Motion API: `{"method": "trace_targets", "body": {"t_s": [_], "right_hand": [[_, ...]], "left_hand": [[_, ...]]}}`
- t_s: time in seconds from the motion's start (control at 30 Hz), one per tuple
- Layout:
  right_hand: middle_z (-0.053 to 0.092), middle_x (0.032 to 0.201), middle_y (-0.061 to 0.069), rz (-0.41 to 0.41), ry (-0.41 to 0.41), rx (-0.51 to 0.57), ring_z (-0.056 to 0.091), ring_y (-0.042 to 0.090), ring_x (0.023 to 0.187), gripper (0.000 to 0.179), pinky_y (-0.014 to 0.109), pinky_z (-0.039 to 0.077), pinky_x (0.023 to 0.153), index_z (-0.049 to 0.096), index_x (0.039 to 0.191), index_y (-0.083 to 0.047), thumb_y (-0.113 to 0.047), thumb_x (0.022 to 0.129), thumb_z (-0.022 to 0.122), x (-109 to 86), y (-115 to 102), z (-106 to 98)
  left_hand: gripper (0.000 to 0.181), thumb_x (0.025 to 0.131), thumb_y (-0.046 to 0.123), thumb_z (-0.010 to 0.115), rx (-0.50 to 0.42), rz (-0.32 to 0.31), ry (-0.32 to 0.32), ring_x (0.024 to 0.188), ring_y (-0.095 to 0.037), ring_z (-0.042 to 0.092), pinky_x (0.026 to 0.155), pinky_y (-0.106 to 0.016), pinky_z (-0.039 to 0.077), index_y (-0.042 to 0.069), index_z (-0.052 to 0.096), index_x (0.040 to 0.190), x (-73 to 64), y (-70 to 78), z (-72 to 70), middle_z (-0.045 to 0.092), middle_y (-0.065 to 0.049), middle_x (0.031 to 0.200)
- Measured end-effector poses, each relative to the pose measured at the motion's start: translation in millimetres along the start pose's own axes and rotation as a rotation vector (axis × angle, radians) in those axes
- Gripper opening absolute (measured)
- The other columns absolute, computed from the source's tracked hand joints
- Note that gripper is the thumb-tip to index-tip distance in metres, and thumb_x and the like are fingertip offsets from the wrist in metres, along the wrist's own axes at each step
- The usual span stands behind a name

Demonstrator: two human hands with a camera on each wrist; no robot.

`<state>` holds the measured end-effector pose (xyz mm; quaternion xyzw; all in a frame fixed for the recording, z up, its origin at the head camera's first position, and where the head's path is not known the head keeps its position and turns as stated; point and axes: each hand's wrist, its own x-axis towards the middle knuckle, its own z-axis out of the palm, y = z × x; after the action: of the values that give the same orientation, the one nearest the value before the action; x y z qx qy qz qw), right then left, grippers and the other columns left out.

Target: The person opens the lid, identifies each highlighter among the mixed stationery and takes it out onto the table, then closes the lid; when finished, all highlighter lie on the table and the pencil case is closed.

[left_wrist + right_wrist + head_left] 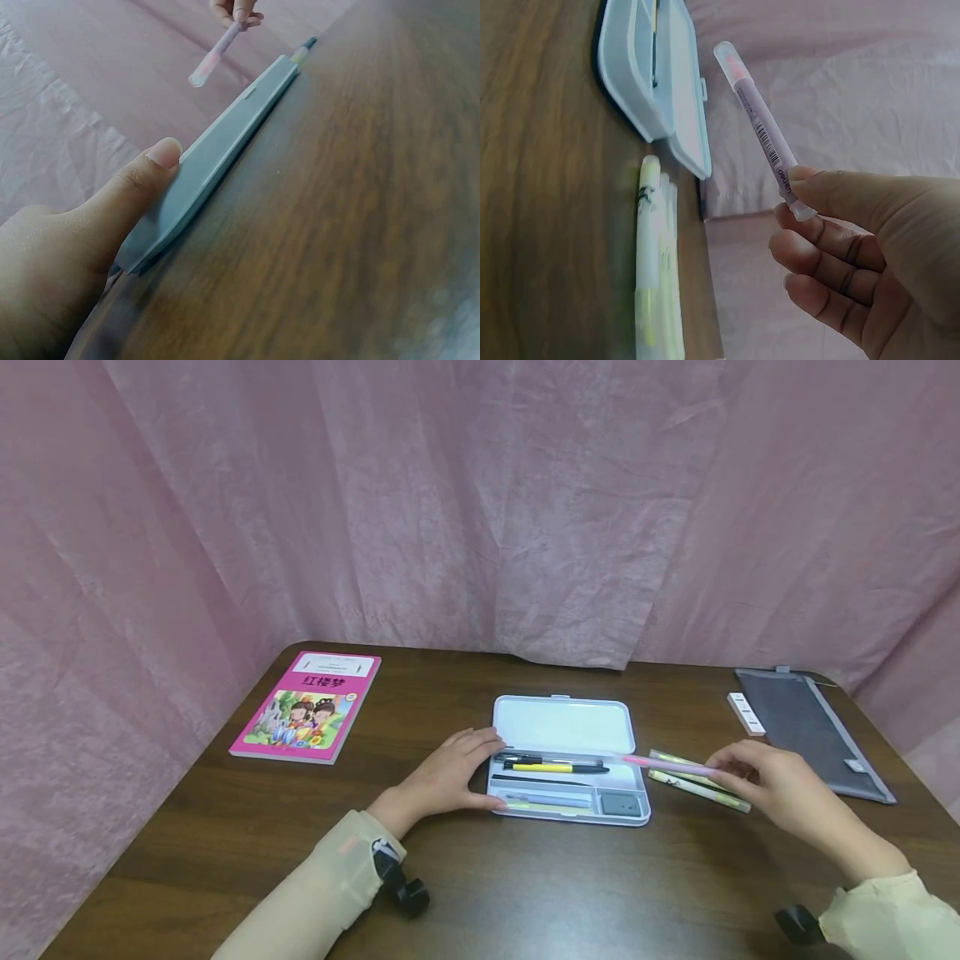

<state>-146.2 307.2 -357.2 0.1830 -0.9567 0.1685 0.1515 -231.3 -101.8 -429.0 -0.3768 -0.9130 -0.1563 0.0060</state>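
Observation:
An open white pencil case lies on the table, lid folded back. It holds a yellow-and-black pen, other slim pens and a grey eraser. My left hand grips the case's left end, thumb at the front corner and fingers at the back. In the left wrist view the thumb lies against the case's side. My right hand pinches a pink-and-lilac highlighter by its lilac end, its clear cap over the case's right edge. Two yellow-green highlighters lie beneath it, right of the case.
A pink book with a cartoon cover lies at the back left. At the right are a dark mesh zip pouch and a small white box-shaped block. A pink curtain hangs behind the table.

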Motion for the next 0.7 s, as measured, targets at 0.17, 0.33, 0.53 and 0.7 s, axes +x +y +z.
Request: {"method": "trace_targets", "body": {"t_s": [0.17, 0.33, 0.53, 0.7], "right_hand": [[0.054, 0.073, -0.016, 0.021, 0.018, -0.004, 0.038, -0.009, 0.065, 0.011, 0.018, 0.037, 0.053, 0.068, 0.086, -0.017, -0.011, 0.08, 0.076, -12.8, 8.1, -1.0], [0.055, 0.073, -0.016, 0.048, 0.017, 0.001, 0.038, -0.01, 0.066, 0.009, 0.018, 0.036, 0.053, 0.068, 0.088, -0.015, -0.012, 0.082, 0.074, -24.7, 15.7, 0.9], [0.056, 0.074, -0.017, 0.07, 0.01, 0.027, 0.039, -0.01, 0.065, 0.01, 0.017, 0.036, 0.052, 0.067, 0.087, -0.016, -0.011, 0.082, 0.074, -36.4, 24.5, 7.1], [0.054, 0.072, -0.017, 0.082, 0.011, 0.008, 0.038, -0.01, 0.066, 0.009, 0.018, 0.036, 0.053, 0.068, 0.086, -0.016, -0.012, 0.081, 0.074, -44.2, 31.2, 11.7]], "left_hand": [[0.087, 0.075, 0.067, 0.067, 0.009, 0.005, 0.004, 0.143, -0.017, 0.034, 0.121, -0.039, 0.023, 0.015, 0.045, 0.142, 0.3, -0.7, 0.5, 0.041, -0.003, 0.152], [0.087, 0.075, 0.068, 0.067, 0.018, 0.015, 0.009, 0.143, -0.018, 0.034, 0.121, -0.04, 0.024, 0.015, 0.046, 0.141, 0.3, -1.2, 0.8, 0.042, -0.003, 0.151], [0.087, 0.075, 0.068, 0.066, 0.024, 0.018, 0.01, 0.143, -0.018, 0.034, 0.121, -0.04, 0.024, 0.015, 0.046, 0.141, 0.5, -2.3, 1.9, 0.042, -0.003, 0.151], [0.088, 0.075, 0.069, 0.066, 0.022, 0.012, 0.011, 0.143, -0.017, 0.034, 0.121, -0.04, 0.024, 0.016, 0.045, 0.142, 0.6, -3.0, 2.6, 0.042, -0.003, 0.151]]}}
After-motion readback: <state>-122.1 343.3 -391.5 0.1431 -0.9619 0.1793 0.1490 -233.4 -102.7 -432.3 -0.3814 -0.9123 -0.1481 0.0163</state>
